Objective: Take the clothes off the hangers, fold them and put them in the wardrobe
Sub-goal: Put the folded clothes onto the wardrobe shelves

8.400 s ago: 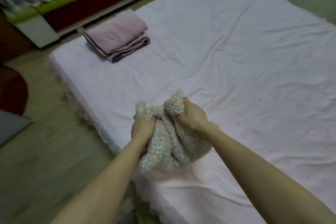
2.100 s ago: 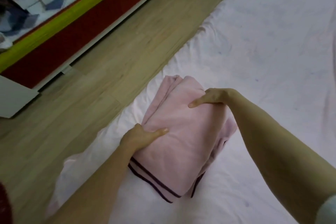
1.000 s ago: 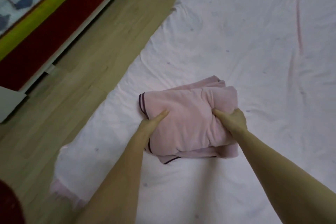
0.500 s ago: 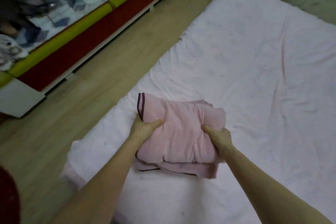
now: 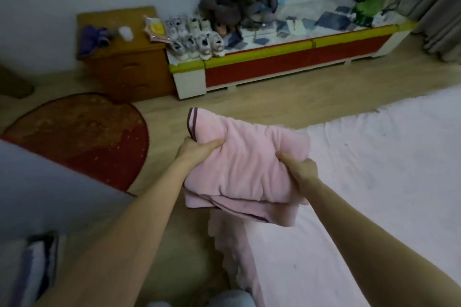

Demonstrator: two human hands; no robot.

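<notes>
- At nine o'clock, a red rug (image 5: 82, 137) is lying on the wooden floor (image 5: 262, 107), and a brown cabinet (image 5: 122, 57) is standing against the wall behind it.
- The left hand (image 5: 193, 151) is gripping the left edge of the folded pink garment (image 5: 244, 167), thumb on top and fingers curling underneath, closed on the cloth.
- The garment is being held in the air at centre frame, above the floor and the near corner of the bed (image 5: 361, 182), touching neither.
- Its long axis is running roughly from eight o'clock to two o'clock; the dark-trimmed corner is pointing up toward eleven o'clock, and loose lower layers are sagging toward six o'clock.
- The right hand (image 5: 300, 168) is clamping the right edge the same way, fingers closed on the fabric.
- At one o'clock, a low red and yellow bench (image 5: 299, 57) is carrying shoes (image 5: 197, 37) and a heap of clothes.
- No wardrobe is showing here, so the carry is likely only beginning.
- To do this well, I judge both hands should be keeping the bundle level and pressed together, with the sagging bottom layer supported so the folds are not slipping open.
</notes>
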